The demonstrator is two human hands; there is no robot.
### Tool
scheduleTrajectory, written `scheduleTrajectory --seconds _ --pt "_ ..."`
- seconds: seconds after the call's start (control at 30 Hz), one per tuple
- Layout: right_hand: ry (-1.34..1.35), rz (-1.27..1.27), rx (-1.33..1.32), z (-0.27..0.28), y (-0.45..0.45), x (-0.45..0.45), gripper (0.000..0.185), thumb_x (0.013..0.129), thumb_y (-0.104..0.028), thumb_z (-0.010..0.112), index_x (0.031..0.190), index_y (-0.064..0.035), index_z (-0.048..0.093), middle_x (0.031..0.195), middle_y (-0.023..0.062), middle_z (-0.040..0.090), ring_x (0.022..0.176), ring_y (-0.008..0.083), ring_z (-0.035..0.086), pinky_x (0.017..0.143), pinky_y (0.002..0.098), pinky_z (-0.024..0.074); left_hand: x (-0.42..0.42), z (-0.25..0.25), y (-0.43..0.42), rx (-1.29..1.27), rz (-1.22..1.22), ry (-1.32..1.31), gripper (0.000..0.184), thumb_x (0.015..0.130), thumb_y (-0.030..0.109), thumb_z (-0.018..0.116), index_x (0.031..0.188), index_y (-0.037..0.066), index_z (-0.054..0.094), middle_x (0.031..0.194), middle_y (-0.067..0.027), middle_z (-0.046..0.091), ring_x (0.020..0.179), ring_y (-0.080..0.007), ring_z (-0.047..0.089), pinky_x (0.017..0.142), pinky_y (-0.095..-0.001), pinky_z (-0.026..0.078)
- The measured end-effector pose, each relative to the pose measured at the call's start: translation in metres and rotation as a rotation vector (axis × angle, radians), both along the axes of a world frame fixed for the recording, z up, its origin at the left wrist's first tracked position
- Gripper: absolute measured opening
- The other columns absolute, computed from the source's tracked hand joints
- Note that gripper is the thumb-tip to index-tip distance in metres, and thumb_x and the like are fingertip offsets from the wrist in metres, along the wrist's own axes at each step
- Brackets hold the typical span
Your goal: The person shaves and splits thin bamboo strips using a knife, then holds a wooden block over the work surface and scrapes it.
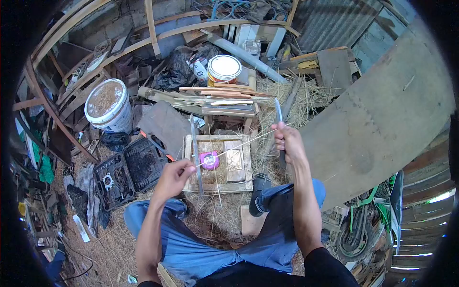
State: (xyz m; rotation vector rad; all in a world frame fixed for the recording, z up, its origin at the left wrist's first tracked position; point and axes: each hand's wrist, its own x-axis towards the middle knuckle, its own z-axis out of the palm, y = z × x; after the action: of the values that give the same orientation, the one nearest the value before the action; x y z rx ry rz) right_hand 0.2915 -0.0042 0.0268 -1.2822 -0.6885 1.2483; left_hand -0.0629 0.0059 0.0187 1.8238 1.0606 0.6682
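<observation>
My left hand (pixel 173 181) pinches one end of a thin bamboo strip (pixel 243 143) between thumb and fingertips. The strip slants up to the right as far as my right hand (pixel 290 142), where it meets the fingers and the blade side. That right hand is closed around a knife (pixel 278 110), its blade pointing up and away from me and its dark handle showing below the fist. Beneath the strip, a pink tape measure (pixel 209 160) lies on a low wooden frame (pixel 217 187). A long narrow flat bar (pixel 195 148) crosses the frame's left side.
An open black tool case (pixel 135 171) lies left of the frame. Behind it stand a white bucket (pixel 109 106) and a lidded bucket (pixel 224 68). Wood strips (pixel 229 94) are stacked beyond the frame. A large board (pixel 377 115) leans in from the right, above a wheel (pixel 355 239).
</observation>
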Motion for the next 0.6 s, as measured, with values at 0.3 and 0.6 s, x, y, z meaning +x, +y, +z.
scheduleTrajectory --seconds 0.3,0.6 --pt "0.074 0.116 0.103 0.008 -0.013 -0.047 0.042 0.1 -0.036 0.039 0.122 -0.0021 0.052 0.066 -0.0039 0.044 0.05 0.0038 0.035 0.041 0.0185 0.0255 0.008 -0.014 0.006 0.111 0.019 -0.032 0.012 0.091 0.011 0.056 0.09 0.001 0.061 0.056 -0.0048 0.049 0.053 -0.0076 0.04 0.05 -0.0271 0.034" --pt "-0.836 0.502 -0.154 -0.045 -0.024 -0.102 0.035 0.099 -0.033 0.043 0.104 -0.0052 0.064 0.076 0.0077 0.057 0.06 0.0187 0.051 0.06 0.0328 0.0433 0.038 -0.024 -0.004 0.044 0.189 -0.207 0.015 0.095 0.013 0.052 0.097 -0.001 0.057 0.078 -0.0006 0.056 0.07 -0.0043 0.047 0.062 -0.0225 0.042"
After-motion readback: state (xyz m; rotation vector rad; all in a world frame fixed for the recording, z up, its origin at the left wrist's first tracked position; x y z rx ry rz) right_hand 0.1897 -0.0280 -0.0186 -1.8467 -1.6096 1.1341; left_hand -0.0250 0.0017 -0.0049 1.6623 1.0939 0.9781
